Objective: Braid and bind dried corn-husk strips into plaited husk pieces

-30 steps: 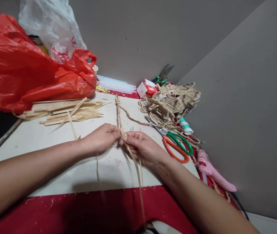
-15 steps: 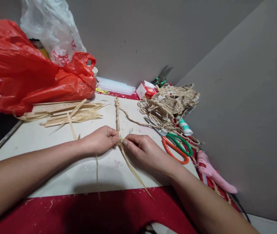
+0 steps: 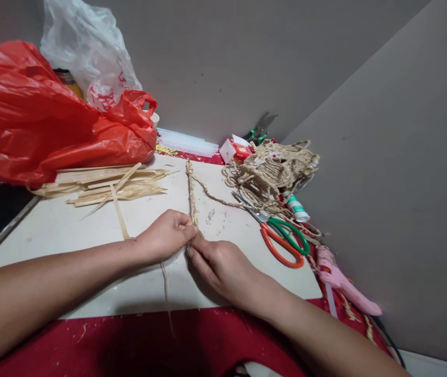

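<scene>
A braided straw-coloured cord (image 3: 191,193) runs down the middle of the white board (image 3: 89,283). My left hand (image 3: 172,233) pinches its lower end between thumb and fingers. Close against it, my right hand (image 3: 215,262) is closed at the same end of the cord; the strand in its fingers is mostly hidden. A thin loose strand (image 3: 165,283) hangs below my left hand onto the red cloth. A flat strip of husk (image 3: 119,212) lies by my left wrist. From the cord's top, a braided length trails right to a coiled heap of cord (image 3: 274,167).
Scissors with orange and green handles (image 3: 286,241) lie right of my hands. Beyond are a pink glue gun (image 3: 343,280) and a green-and-white tube (image 3: 297,207). At the back left, dried husk strips (image 3: 117,183) lie before a red plastic bag (image 3: 62,120). Grey walls enclose the back and right.
My right hand has moved down and left, against my left hand. The long strip that stretched toward the lower right from the cord's end is now mostly hidden. The view has shifted slightly.
</scene>
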Tool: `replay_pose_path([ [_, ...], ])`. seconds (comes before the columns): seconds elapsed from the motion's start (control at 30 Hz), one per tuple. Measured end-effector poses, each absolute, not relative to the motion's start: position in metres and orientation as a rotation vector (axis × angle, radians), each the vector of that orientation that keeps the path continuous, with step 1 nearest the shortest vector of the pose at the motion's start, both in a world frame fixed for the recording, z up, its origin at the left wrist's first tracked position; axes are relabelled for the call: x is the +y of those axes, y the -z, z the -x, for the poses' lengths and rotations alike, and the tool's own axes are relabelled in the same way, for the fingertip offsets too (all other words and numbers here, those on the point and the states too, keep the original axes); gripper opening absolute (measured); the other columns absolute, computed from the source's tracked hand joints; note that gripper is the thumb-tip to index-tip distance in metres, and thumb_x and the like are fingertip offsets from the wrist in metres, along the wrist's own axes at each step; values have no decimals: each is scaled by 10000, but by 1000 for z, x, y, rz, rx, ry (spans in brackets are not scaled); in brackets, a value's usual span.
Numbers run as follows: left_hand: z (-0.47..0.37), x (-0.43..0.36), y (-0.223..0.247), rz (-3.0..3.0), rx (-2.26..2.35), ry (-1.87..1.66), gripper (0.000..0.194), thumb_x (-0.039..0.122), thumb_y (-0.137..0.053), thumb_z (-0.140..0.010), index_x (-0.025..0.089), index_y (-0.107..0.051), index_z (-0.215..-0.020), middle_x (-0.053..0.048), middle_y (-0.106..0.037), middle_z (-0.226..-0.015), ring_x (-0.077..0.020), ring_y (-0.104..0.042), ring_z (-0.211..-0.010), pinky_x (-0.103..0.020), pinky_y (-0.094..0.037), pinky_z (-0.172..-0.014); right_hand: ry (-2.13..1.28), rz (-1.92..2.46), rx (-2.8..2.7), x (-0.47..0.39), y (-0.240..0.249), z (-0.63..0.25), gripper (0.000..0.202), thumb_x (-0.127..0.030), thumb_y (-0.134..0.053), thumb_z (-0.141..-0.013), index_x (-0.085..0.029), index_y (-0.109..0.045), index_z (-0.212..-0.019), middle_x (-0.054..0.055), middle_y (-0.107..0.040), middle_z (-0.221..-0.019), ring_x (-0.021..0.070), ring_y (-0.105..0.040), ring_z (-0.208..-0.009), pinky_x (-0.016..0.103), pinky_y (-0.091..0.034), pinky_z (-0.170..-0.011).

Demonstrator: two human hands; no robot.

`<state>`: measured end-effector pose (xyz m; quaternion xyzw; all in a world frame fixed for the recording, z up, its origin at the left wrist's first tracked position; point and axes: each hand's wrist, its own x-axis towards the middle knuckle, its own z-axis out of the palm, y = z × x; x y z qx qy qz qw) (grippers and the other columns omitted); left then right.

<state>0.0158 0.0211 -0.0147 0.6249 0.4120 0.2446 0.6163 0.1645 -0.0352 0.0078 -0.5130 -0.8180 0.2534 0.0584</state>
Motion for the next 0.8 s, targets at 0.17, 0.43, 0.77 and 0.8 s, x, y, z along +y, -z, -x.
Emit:
replay_pose_path([
  [0.17,-17,23,20,-1459,948,-554,211,305,-505,-733,132,-571,-631,14,-525,-547,-93,-431,-527,-221,-350,-543,-1098,1304,-2491,-40,-33,-170,324,-327,-390,-925,-165,-476,-658,-35,-396,-548,73,-351,-501,202,-288,-516],
  [0.43,-16,20,21,-1498,977,-598,207,281,-486,-717,144,-501,-564,34,-478,-512,-80,-402,-504,-199,-305,-480,-1095,1320,-2192,-41,-44,-169,294,-303,-422,-911,-164,-456,-654,-36,-416,-555,74,-361,-513,188,-310,-496],
  [0.77,-20,23,32,-1790,974,-779,285,106,-461,-731,92,-611,-973,-97,-639,-985,-198,-558,-913,-310,-453,-817,-733,1226,-2309,22,-62,-122,169,-213,-499,-832,-141,-604,-721,12,-597,-653,100,-502,-591,208,-369,-577],
  [0.8,-21,23,32,-1838,1054,-728,301,106,-470,-728,94,-607,-995,-110,-629,-1030,-214,-548,-954,-334,-440,-860,-713,1220,-2328,33,-58,-112,156,-213,-513,-820,-140,-607,-718,11,-602,-657,98,-501,-593,208,-368,-577],
])
